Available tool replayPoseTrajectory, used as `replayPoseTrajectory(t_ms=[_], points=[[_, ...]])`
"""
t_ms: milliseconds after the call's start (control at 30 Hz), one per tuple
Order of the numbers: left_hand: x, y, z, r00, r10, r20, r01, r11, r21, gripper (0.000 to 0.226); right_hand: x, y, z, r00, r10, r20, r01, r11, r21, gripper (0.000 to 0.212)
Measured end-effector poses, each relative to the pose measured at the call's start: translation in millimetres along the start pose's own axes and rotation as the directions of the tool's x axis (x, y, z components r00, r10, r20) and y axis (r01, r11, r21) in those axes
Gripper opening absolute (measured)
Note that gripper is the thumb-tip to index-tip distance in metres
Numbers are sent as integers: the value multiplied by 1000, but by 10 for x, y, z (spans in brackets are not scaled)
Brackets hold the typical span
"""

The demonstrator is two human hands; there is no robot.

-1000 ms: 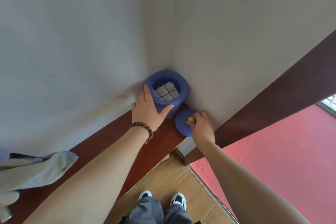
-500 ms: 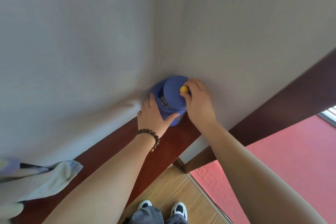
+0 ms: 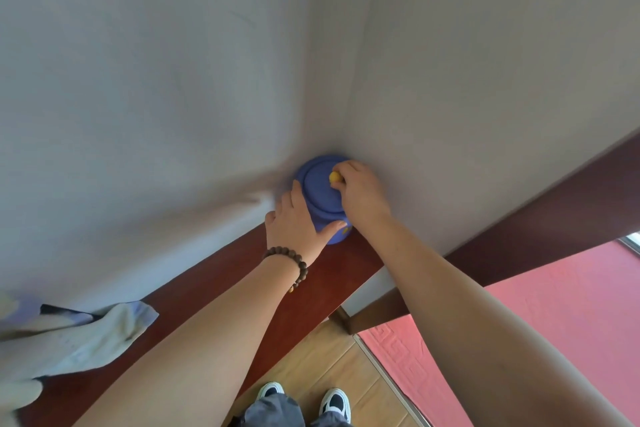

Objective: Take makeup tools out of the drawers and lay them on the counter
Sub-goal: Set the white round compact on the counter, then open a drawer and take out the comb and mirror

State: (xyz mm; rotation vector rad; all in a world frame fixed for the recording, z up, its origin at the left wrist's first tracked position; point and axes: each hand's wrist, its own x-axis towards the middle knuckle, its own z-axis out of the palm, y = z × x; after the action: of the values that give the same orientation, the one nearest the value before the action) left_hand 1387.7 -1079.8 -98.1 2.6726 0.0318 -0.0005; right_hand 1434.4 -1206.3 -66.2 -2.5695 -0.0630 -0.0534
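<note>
A round blue jar [image 3: 334, 234] stands in the wall corner at the far end of a dark red-brown counter [image 3: 214, 284]. Its blue lid [image 3: 320, 189] sits flat on top and hides the inside. My right hand [image 3: 362, 196] pinches the small yellow knob [image 3: 334, 177] of the lid. My left hand [image 3: 296, 224], with a bead bracelet on the wrist, wraps around the jar's left side, thumb across its front. No drawers or makeup tools show in this view.
A pale crumpled cloth [image 3: 86, 340] lies on the counter at the left. Grey walls close in behind and to the right of the jar. Below the counter are wooden flooring [image 3: 332, 357], my shoes and a pink mat [image 3: 540, 295].
My right hand lifted the lid from the counter beside the jar and set it down on the jar's opening. The left hand stayed on the jar's side.
</note>
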Motion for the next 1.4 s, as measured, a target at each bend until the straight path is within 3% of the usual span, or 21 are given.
replayPoseTrajectory(t_ms=[67,200,333,433,533,733,867,1000,1100,1200,1400], points=[[-1,9,0,1000,5,0,-5,999,33,108,9,27,-1,1000,11,26,-11,1000,-1,18],[-28,11,-25,1000,11,17,-13,995,103,105,-40,34,-68,997,3,82,-6,999,37,42],[-195,-94,-119,999,24,-29,-18,983,183,88,-356,-80,-154,996,-76,-36,79,994,75,47],[-452,-267,-220,995,-44,-90,62,976,208,81,-694,-248,-46,979,-179,-93,189,976,112,46],[-856,-563,-320,973,-182,-140,209,954,214,78,-972,-435,312,946,-322,-26,322,935,150,44],[-1962,-1217,-526,870,-431,-237,485,835,260,78,-1534,-752,1046,865,-467,182,446,883,145,48],[-2696,-1605,-647,755,-582,-303,650,727,223,74,-1968,-1053,1326,796,-523,306,511,851,125,53],[-3370,-1975,-750,653,-676,-342,750,642,162,75,-2455,-1312,1577,743,-570,352,567,814,122,55],[-3847,-2319,-821,615,-714,-335,782,609,135,77,-2890,-1496,1790,735,-576,359,578,808,113,56],[-4262,-2689,-892,622,-713,-323,776,617,134,79,-3355,-1697,2003,771,-550,321,543,831,121,55],[-5081,-3249,-1040,722,-631,-284,679,724,118,73,-4323,-1980,2251,863,-397,312,397,915,65,56]])
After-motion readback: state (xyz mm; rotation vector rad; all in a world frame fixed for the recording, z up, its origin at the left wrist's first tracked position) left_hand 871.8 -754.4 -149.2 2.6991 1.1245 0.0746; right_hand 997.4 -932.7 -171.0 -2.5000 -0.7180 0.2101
